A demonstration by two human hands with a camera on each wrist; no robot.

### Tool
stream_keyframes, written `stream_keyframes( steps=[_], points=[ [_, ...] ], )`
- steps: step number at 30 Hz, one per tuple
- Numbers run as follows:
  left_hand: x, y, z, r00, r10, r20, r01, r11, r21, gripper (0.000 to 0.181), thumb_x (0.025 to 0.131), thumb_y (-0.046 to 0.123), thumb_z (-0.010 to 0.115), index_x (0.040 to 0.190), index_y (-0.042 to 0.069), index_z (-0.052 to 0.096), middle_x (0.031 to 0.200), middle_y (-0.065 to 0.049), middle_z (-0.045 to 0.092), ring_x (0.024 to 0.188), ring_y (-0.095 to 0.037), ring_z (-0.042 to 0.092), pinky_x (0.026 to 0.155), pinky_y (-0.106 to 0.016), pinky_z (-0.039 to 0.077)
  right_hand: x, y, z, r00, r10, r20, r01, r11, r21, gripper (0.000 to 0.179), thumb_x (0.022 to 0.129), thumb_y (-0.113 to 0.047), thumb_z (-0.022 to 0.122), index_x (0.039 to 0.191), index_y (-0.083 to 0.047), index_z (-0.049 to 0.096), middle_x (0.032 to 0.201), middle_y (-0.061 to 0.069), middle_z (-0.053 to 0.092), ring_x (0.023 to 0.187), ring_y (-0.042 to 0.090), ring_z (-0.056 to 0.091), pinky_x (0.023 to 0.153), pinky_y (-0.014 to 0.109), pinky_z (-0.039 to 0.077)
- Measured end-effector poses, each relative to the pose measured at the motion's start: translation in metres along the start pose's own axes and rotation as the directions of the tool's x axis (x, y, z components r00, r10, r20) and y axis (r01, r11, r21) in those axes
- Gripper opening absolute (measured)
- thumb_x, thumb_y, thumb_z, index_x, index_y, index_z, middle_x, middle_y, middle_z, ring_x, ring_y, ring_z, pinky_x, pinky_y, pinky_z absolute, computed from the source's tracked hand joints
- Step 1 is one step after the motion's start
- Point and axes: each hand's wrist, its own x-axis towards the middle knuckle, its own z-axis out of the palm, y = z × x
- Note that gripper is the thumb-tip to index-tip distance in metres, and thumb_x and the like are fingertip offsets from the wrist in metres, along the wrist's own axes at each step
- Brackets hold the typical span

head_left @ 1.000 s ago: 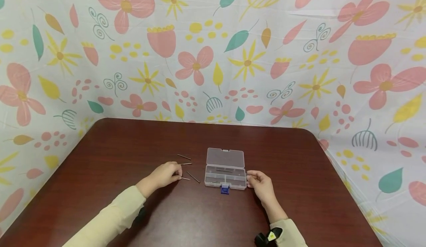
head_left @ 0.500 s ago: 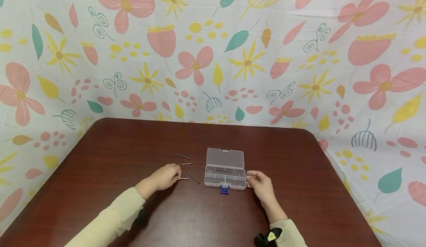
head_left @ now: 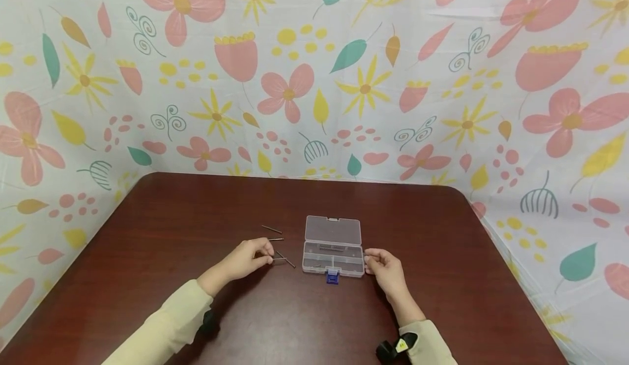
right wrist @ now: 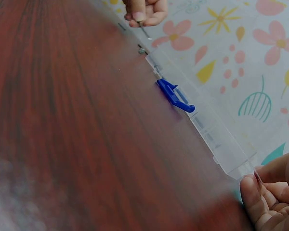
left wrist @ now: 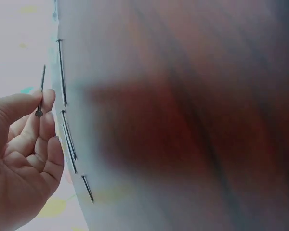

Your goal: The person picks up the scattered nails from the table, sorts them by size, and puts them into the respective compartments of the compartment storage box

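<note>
Between thumb and forefinger, my left hand (head_left: 248, 258) pinches a nail (left wrist: 40, 98), its head near the fingertips. In the head view the nail's point end crosses over one of the loose nails (head_left: 290, 263) on the table. Two more nails lie farther back, one of them a dark nail (head_left: 272, 229) behind the hand. A clear plastic box (head_left: 344, 270) stands with its lid (head_left: 332, 230) raised back and its blue latch (head_left: 332, 277) hanging in front. Inside, a nail (head_left: 331, 247) lies in the rear compartment. My right hand (head_left: 385, 272) grips the box's right end with thumb and fingers.
The dark red wooden table (head_left: 206, 201) has rounded back corners. Behind it and along the sides hangs a flower-printed cloth (head_left: 363, 135). A black wrist device (head_left: 393, 349) sits at the right sleeve.
My left hand has raised the pinched nail and moved slightly right, toward the box. The right hand stays at the box's end. The head view has tilted slightly.
</note>
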Motion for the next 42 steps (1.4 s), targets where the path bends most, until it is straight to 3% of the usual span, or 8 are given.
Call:
stream_keyframes(
  steps=[7, 15, 24, 35, 42],
  points=[
    [0.009, 0.013, 0.005, 0.996, 0.015, -0.085, -0.018, 0.999, -0.034, 0.007, 0.084, 0.001, 0.067, 0.087, 0.004, 0.060, 0.083, -0.006, 0.069, 0.081, -0.018, 0.067, 0.074, -0.031, 0.051, 0.001, 0.000, 0.001, 1.000, 0.014, 0.004, -0.014, 1.000, 0.003, 0.024, 0.090, 0.007, 0.053, 0.112, 0.015, 0.058, 0.088, 0.013, 0.067, 0.065, 0.003, 0.059, 0.062, 0.016, 0.052],
    [0.029, 0.036, 0.016, 0.984, 0.070, -0.163, -0.055, 0.994, 0.095, 0.009, 0.084, -0.001, 0.066, 0.089, 0.004, 0.061, 0.085, -0.006, 0.069, 0.083, -0.022, 0.068, 0.076, -0.034, 0.054, 0.003, 0.001, -0.002, 1.000, 0.004, 0.002, -0.004, 1.000, 0.008, 0.024, 0.090, 0.008, 0.052, 0.111, 0.016, 0.058, 0.087, 0.013, 0.067, 0.065, 0.004, 0.059, 0.062, 0.017, 0.052],
    [0.054, 0.054, 0.039, 0.987, 0.093, -0.132, -0.070, 0.983, 0.167, 0.010, 0.085, -0.002, 0.064, 0.093, 0.003, 0.062, 0.090, -0.008, 0.069, 0.086, -0.022, 0.067, 0.078, -0.034, 0.054, 0.001, 0.000, -0.002, 1.000, 0.010, -0.005, -0.010, 1.000, 0.011, 0.025, 0.090, 0.008, 0.052, 0.113, 0.016, 0.058, 0.092, 0.019, 0.068, 0.065, 0.003, 0.059, 0.061, 0.016, 0.052],
    [0.070, 0.055, 0.057, 0.985, 0.097, -0.145, -0.063, 0.973, 0.223, 0.010, 0.083, -0.001, 0.066, 0.088, 0.006, 0.061, 0.086, -0.006, 0.069, 0.082, -0.020, 0.067, 0.073, -0.032, 0.054, 0.001, 0.001, -0.001, 1.000, 0.007, 0.001, -0.007, 1.000, 0.019, 0.024, 0.089, 0.009, 0.052, 0.111, 0.016, 0.058, 0.091, 0.021, 0.068, 0.065, 0.004, 0.059, 0.061, 0.016, 0.052],
    [0.076, 0.060, 0.067, 0.979, 0.158, -0.130, -0.111, 0.944, 0.311, 0.011, 0.082, -0.002, 0.067, 0.087, 0.007, 0.063, 0.084, -0.005, 0.070, 0.078, -0.020, 0.066, 0.066, -0.030, 0.054, 0.002, 0.000, -0.001, 1.000, 0.005, 0.003, -0.005, 1.000, 0.021, 0.024, 0.088, 0.011, 0.051, 0.111, 0.016, 0.058, 0.091, 0.022, 0.067, 0.065, 0.004, 0.059, 0.061, 0.016, 0.051]
  ],
)
